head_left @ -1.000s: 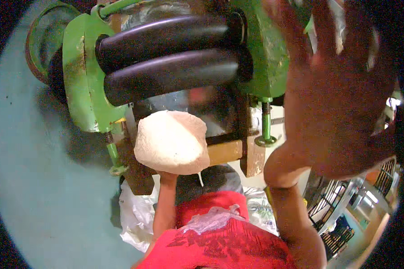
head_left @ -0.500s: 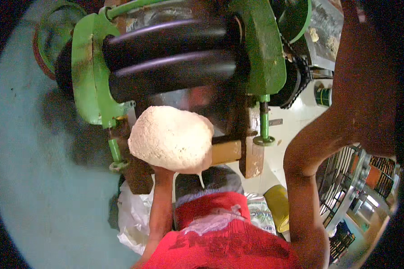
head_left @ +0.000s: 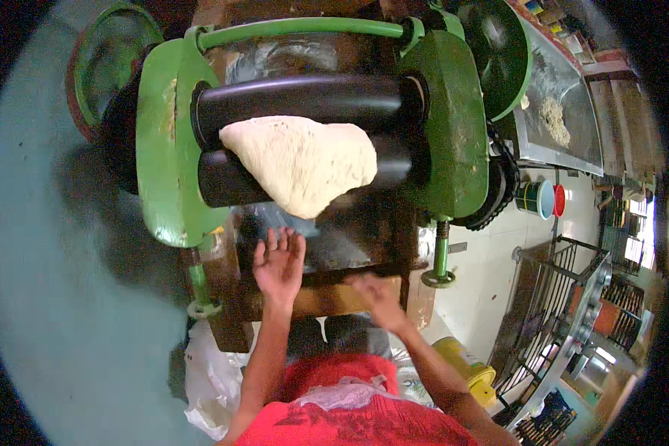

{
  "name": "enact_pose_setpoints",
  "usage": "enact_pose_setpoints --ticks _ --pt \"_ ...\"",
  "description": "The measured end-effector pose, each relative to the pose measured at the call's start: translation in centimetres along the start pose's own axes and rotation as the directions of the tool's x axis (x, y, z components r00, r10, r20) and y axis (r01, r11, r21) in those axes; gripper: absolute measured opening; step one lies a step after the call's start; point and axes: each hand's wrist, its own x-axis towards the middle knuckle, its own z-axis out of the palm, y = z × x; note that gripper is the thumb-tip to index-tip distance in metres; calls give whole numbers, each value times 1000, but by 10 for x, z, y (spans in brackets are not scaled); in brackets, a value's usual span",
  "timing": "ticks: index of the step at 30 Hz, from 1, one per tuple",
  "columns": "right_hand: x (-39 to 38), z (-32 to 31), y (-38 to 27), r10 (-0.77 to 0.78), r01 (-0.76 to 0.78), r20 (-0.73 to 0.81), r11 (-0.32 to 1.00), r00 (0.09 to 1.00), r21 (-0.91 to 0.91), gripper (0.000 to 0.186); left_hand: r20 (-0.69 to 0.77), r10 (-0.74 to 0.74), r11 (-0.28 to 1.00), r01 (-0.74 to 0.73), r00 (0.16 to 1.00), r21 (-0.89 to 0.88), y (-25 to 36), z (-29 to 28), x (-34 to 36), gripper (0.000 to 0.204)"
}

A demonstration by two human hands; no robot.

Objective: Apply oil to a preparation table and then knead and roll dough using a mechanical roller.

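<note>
A large lump of pale dough (head_left: 305,160) lies across the two dark rollers of a green-framed dough sheeter, its pointed lower end hanging over the near roller (head_left: 227,178). Just below it my left hand (head_left: 280,264) is raised, palm up and fingers spread, touching nothing. My right hand (head_left: 377,297) is over the machine's wooden front edge, apart from the dough; motion blurs it, but its fingers look stretched out and hold nothing. Behind the dough, the far roller (head_left: 312,97) shows along most of its length.
A green guard bar (head_left: 305,28) spans the machine, with a screw handwheel (head_left: 438,278) at the front right and a chain drive (head_left: 498,182) beside the frame. Dough scraps (head_left: 554,123) lie on a metal table at right. Buckets (head_left: 535,199) and a metal rack (head_left: 550,312) stand beyond.
The dough has gone from my left hand, in front of the machine, up onto the rollers and is let go. My right arm has swung in from the right side. The view has shifted.
</note>
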Motion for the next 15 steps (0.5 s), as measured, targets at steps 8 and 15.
enact_pose_setpoints --ticks 8,15 --pt "31 51 58 -474 164 -210 632 855 -758 30 -261 202 965 -146 944 219 9 41 150 48" --pt "35 55 59 -467 104 -243 601 850 -793 31 -16 -290 879 260 957 -401 -7 -1 173 50"
